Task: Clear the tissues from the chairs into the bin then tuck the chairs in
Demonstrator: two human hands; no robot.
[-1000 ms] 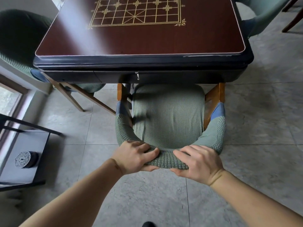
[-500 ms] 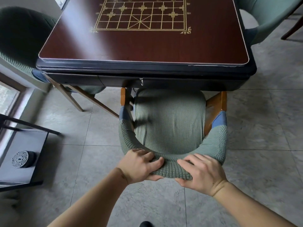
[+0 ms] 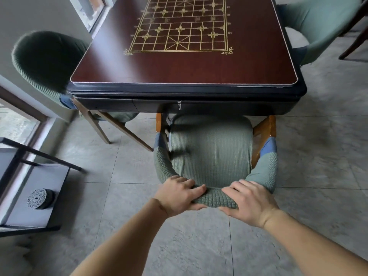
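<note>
Two hands grasp the curved backrest of the chair (image 3: 211,154): left hand (image 3: 179,195) and right hand (image 3: 250,201) side by side, thumbs under, probably to push evenly. Beyond the fingers, its seat is partly under the table (image 3: 185,92); no tissue is visible.

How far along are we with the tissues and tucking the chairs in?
Done, by the look of it: no tissue shows on the near chair, and the left chair sits against the table. In hand: the left hand and right hand grip the near chair's backrest, its seat front just under the table edge. Left: push it further in. The right chair is only partly visible; no bin shows.
</note>
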